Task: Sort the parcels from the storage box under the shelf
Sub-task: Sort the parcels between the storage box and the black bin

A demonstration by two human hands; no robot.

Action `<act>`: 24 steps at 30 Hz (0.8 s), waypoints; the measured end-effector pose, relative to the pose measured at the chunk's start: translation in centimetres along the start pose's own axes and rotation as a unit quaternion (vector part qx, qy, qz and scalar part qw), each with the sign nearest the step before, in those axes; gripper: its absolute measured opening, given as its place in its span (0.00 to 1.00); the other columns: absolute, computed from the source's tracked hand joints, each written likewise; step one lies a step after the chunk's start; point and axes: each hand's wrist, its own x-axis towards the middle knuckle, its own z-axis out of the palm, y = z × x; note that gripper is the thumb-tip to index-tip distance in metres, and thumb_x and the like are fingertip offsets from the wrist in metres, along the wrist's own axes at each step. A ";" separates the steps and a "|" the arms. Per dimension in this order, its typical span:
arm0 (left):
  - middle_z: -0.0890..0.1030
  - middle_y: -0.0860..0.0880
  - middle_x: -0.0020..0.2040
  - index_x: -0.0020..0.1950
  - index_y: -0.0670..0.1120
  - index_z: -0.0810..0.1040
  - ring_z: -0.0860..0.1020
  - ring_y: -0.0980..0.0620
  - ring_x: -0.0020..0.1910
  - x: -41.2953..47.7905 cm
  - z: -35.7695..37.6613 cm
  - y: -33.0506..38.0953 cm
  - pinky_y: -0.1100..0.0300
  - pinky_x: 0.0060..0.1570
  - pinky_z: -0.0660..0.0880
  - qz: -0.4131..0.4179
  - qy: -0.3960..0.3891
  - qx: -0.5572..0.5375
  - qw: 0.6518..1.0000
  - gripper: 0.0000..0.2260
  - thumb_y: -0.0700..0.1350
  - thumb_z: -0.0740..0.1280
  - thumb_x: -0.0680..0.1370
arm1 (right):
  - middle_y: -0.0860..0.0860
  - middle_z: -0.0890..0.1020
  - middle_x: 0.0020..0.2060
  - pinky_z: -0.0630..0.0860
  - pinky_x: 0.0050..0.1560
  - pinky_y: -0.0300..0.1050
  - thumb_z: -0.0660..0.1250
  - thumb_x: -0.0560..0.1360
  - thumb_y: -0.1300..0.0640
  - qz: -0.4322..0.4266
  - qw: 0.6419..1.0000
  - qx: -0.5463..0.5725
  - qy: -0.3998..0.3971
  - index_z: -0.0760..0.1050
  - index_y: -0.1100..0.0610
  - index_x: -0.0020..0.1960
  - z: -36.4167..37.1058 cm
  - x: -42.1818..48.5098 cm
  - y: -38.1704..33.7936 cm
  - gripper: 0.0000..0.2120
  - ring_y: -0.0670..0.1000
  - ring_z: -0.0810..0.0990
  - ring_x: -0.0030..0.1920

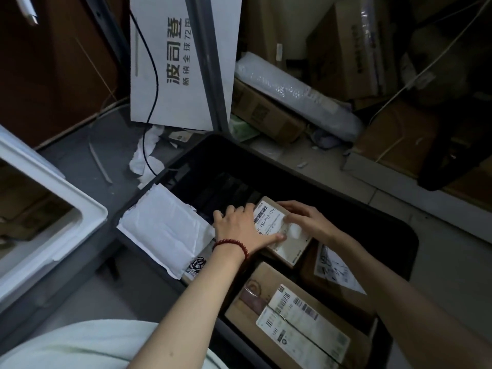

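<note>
A black storage box (394, 227) stands open on the floor. Inside it I hold a small cardboard parcel (274, 222) with a white barcode label. My left hand (239, 230), with a red bead bracelet on the wrist, grips the parcel's left side, thumb lying across the label. My right hand (306, 219) holds its right side, fingers on the top. A white padded mailer (165, 230) leans at the box's left end. A larger brown parcel (295, 310) with two labels lies nearer me, and another brown parcel (338, 272) sits to its right.
A white bin (66, 230) stands at the left. A white printed carton (181, 62) leans against a grey shelf post (210, 62). Cardboard boxes (266, 113) and a bubble-wrapped roll (298, 97) crowd the floor under the shelf. A black cable (149, 107) hangs down.
</note>
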 end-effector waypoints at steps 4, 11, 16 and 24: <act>0.74 0.49 0.64 0.69 0.50 0.66 0.68 0.47 0.65 -0.8 0.0 -0.3 0.45 0.61 0.60 0.027 0.014 -0.011 0.999 0.43 0.78 0.55 0.65 | 0.46 0.77 0.59 0.73 0.46 0.39 0.61 0.70 0.39 0.008 0.996 -0.084 -0.023 0.67 0.36 0.65 0.0 -0.4 -0.9 0.23 0.44 0.78 0.51; 0.65 0.51 0.74 0.76 0.53 0.58 0.60 0.49 0.73 -2.7 -2.4 -4.0 0.42 0.67 0.55 -0.001 0.078 -0.004 0.997 0.37 0.73 0.50 0.72 | 0.48 0.67 0.73 0.71 0.65 0.54 0.61 0.76 0.40 -0.035 0.962 -0.265 0.057 0.58 0.42 0.75 -0.2 -1.7 -4.7 0.29 0.52 0.70 0.68; 0.66 0.51 0.72 0.74 0.53 0.61 0.64 0.48 0.70 -5.6 -6.4 -7.8 0.47 0.63 0.61 -0.103 0.130 -0.028 0.986 0.28 0.63 0.58 0.77 | 0.50 0.65 0.74 0.66 0.68 0.48 0.60 0.77 0.37 -0.070 0.952 -0.298 0.020 0.58 0.46 0.76 3.2 -1.9 -10.3 0.31 0.53 0.66 0.71; 0.68 0.50 0.71 0.72 0.54 0.65 0.65 0.45 0.69 -15.6 -12.5 -16.6 0.46 0.65 0.62 -0.279 0.168 -0.087 0.941 0.26 0.61 0.59 0.76 | 0.47 0.66 0.73 0.67 0.67 0.51 0.57 0.78 0.40 -0.267 0.864 -0.426 0.032 0.61 0.46 0.75 16.1 -4.0 -20.2 0.26 0.52 0.67 0.71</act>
